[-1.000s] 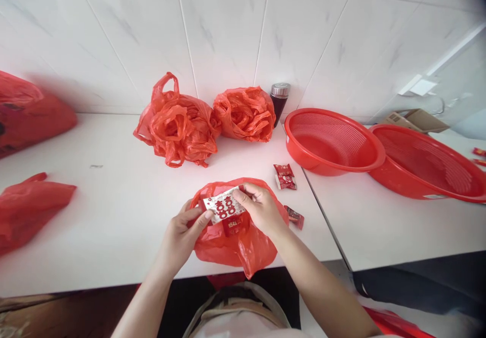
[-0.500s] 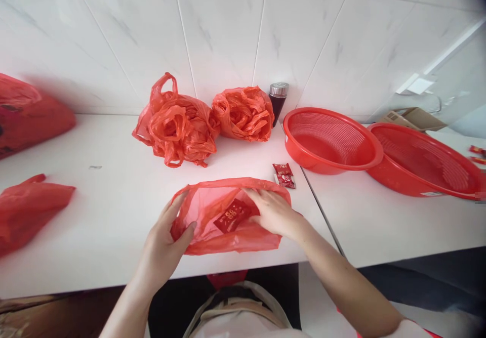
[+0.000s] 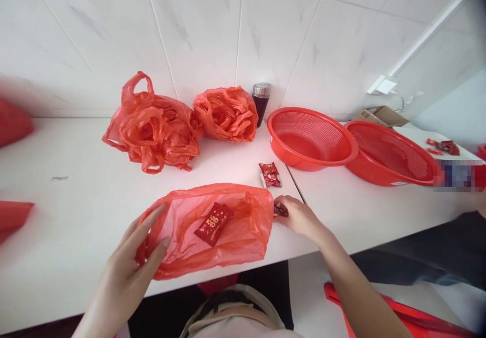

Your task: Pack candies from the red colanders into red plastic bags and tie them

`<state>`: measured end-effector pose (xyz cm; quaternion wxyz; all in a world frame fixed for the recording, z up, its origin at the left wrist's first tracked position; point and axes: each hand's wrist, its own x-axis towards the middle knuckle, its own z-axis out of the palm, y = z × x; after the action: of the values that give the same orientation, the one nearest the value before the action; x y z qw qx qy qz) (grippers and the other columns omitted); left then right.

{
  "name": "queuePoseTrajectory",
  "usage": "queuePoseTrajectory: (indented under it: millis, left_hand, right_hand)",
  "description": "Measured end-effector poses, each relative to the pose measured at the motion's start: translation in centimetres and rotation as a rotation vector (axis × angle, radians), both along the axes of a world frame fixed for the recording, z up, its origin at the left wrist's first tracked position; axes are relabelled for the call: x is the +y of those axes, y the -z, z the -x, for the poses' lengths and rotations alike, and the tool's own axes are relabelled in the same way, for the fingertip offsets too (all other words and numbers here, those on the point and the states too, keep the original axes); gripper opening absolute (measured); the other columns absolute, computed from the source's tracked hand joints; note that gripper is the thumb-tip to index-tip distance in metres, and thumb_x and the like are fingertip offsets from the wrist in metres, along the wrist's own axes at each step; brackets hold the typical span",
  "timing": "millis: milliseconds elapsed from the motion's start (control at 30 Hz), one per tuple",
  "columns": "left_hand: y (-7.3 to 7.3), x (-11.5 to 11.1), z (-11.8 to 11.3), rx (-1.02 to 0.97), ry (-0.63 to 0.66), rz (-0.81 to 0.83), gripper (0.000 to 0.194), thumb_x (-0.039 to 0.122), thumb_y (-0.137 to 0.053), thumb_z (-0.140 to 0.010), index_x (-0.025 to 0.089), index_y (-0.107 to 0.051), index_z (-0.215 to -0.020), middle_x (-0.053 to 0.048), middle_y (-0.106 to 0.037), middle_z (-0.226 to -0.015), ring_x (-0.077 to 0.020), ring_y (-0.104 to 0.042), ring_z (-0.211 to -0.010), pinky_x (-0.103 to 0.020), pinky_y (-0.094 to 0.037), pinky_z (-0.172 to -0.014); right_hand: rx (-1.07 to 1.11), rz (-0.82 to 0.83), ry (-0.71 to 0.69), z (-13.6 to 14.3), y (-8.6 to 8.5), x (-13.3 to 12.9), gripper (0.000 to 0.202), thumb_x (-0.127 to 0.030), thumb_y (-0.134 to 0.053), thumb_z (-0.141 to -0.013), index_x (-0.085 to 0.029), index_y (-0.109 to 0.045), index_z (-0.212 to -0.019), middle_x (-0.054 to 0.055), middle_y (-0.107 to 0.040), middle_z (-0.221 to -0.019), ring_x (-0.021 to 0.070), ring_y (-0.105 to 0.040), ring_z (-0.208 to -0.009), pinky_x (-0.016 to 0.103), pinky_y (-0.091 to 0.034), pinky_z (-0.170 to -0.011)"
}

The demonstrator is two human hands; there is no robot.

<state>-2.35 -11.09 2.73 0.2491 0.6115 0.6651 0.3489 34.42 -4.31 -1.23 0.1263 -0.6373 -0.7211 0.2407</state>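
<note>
A red plastic bag (image 3: 228, 262) lies with its mouth spread open at the table's front edge. Inside it rests a dark red packet (image 3: 213, 224) with gold print. My left hand (image 3: 127, 259) holds the bag's left rim, thumb and fingers curved around it. Just beyond the bag's right end, my right hand (image 3: 299, 218) pinches a small dark wrapped packet (image 3: 281, 210), partly hidden by the fingers. Behind them, two small red packets, an upper one (image 3: 268, 168) and a lower one (image 3: 271, 180), lie close together on the white table (image 3: 76, 237).
Two bundles of red bags, one with handles (image 3: 155, 130) and a rounder one (image 3: 228, 115), sit near the wall beside a dark flask (image 3: 261, 102). Two red baskets (image 3: 313, 158) (image 3: 395, 171) stand to the right. A person's dark sleeve (image 3: 429, 247) shows at right.
My right hand has come out of the bag to its right and now holds a small packet. My left hand stays at the bag's left rim. The view has shifted right.
</note>
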Motion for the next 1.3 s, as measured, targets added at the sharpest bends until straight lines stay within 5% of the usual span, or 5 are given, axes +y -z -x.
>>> queuePoseTrajectory:
  millis: [167,400,667,1067,1300]
  left_hand:
    - [-0.3,0.3,-0.9,-0.095,-0.037,-0.026,0.061,0.051,-0.057,-0.082,0.037,-0.045,-0.14,0.0,-0.051,-0.14,-0.0297,-0.049,-0.126,-0.045,-0.032,-0.111]
    - [-0.8,0.4,-1.8,-0.167,-0.043,0.036,0.065,0.051,-0.058,-0.084,0.034,-0.04,-0.144,-0.004,-0.045,-0.148,-0.0324,-0.039,-0.135,-0.051,-0.025,-0.114]
    - [-0.5,0.6,-2.0,-0.296,-0.111,0.053,0.067,0.048,-0.06,-0.084,0.036,-0.036,-0.146,-0.002,-0.039,-0.152,-0.0263,-0.033,-0.14,-0.046,-0.027,-0.114]
    - [-0.4,0.5,-2.9,-0.298,-0.117,0.025,0.064,0.048,-0.059,-0.084,0.035,-0.04,-0.144,-0.003,-0.042,-0.15,-0.029,-0.033,-0.14,-0.046,-0.027,-0.115]
    - [-0.1,0.6,-2.7,-0.298,-0.13,0.016,0.064,0.048,-0.058,-0.085,0.034,-0.04,-0.144,-0.003,-0.041,-0.151,-0.0303,-0.034,-0.139,-0.05,-0.026,-0.115]
  right_hand:
    - [0.615,-0.144,0.215,0.5,-2.4,-0.3,0.038,-0.038,-0.058,-0.086,-0.024,-0.058,-0.121,0.007,-0.067,-0.111,0.0197,-0.065,-0.093,0.035,-0.052,-0.081]
    - [1.3,0.129,-0.041,6.0,-6.2,-0.1,0.038,-0.038,-0.054,-0.09,-0.026,-0.052,-0.126,0.009,-0.067,-0.116,0.0242,-0.067,-0.103,0.044,-0.056,-0.086]
    - [0.936,-0.054,-0.083,9.6,-3.7,-0.3,0.04,-0.038,-0.048,-0.095,-0.028,-0.048,-0.133,0.009,-0.055,-0.135,0.0219,-0.054,-0.124,0.04,-0.05,-0.097]
    - [-0.028,-0.368,0.143,2.0,0.9,7.3,0.056,-0.036,-0.064,-0.08,-0.021,-0.051,-0.133,0.016,-0.05,-0.133,0.0341,-0.042,-0.128,0.053,-0.035,-0.103]
    - [0.177,-0.401,0.198,3.4,3.7,7.4,0.027,-0.025,-0.055,-0.082,-0.021,-0.065,-0.107,0.009,-0.058,-0.106,0.0222,-0.06,-0.096,0.038,-0.048,-0.088]
